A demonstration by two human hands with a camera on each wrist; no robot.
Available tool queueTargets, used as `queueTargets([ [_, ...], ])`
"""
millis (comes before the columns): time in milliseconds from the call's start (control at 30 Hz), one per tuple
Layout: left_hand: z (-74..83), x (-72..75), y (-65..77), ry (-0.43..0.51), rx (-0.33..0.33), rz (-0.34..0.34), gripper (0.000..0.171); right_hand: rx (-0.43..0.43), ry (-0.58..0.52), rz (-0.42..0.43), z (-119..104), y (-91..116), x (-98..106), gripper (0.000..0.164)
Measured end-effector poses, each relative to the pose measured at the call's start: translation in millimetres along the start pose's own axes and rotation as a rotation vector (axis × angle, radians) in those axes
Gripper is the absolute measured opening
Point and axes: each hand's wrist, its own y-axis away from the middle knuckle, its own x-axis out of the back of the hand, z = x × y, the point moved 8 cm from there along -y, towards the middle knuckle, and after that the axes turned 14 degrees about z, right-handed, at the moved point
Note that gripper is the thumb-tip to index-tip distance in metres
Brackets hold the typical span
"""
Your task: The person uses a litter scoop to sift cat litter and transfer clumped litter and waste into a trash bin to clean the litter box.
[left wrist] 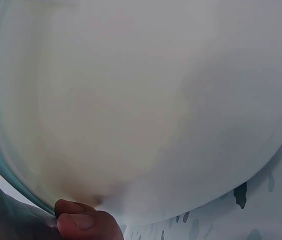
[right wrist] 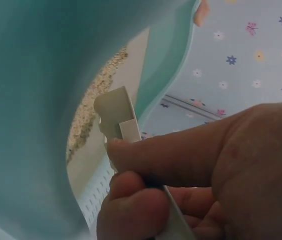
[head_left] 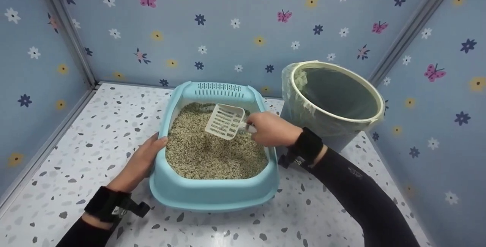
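Observation:
A light-blue cat litter box [head_left: 214, 194] sits on the speckled surface, filled with tan granular litter [head_left: 220, 163]. On its left side my left hand [head_left: 142, 158] grips the rim, thumb on top. The left wrist view shows fingertips [left wrist: 88, 222] at the edge of the box's pale wall [left wrist: 131, 100]. My right hand [head_left: 275, 129] holds a white slotted litter scoop [head_left: 226, 120] by its handle, above the litter. In the right wrist view, thumb and fingers close round the scoop [right wrist: 115, 107]. Whatever lies in the scoop is too small to tell.
A round bin with a cream rim [head_left: 381, 104] and a translucent liner [head_left: 290, 87] stands right of the litter box, beside my right forearm. Flower-and-butterfly panels [head_left: 235, 42] enclose the back and both sides. The white surface [head_left: 265, 224] has grey flecks.

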Motion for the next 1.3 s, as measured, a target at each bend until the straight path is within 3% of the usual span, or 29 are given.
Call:
queueTargets([
  [367, 2.6, -4.8, 1.1, 0.028, -0.031, -0.033, 0.078, 0.048, -0.017, -0.072, -4.1, -8.3, -10.5, 0.005],
  [600, 1.0, -2.8, 2.4, 0.017, -0.021, -0.024, 0.075, 0.064, 0.000, -0.102, -2.2, -11.5, -17.5, 0.007],
  [800, 1.5, -2.5, 1.1, 0.001, -0.020, -0.022, 0.078, 0.056, -0.037, -0.143, -1.6, -8.5, -23.0, 0.035],
  [933, 1.2, -2.6, 0.8, 0.007, -0.019, -0.021, 0.078, 0.078, -0.055, -0.168, -2.7, -4.5, -25.7, 0.037],
  [1000, 1.4, -2.9, 1.1, 0.011, -0.022, -0.022, 0.077, 0.102, -0.074, -0.157, -3.7, -2.1, -24.0, 0.028],
  [1100, 1.4, -3.3, 1.0, 0.013, -0.019, -0.023, 0.077, 0.115, -0.117, -0.099, -1.2, 2.4, -15.9, 0.030],
  [1300, 1.7, -4.4, -0.4, 0.009, -0.021, -0.047, 0.082, 0.108, -0.221, 0.123, 16.0, 17.1, 9.8, 0.036],
])
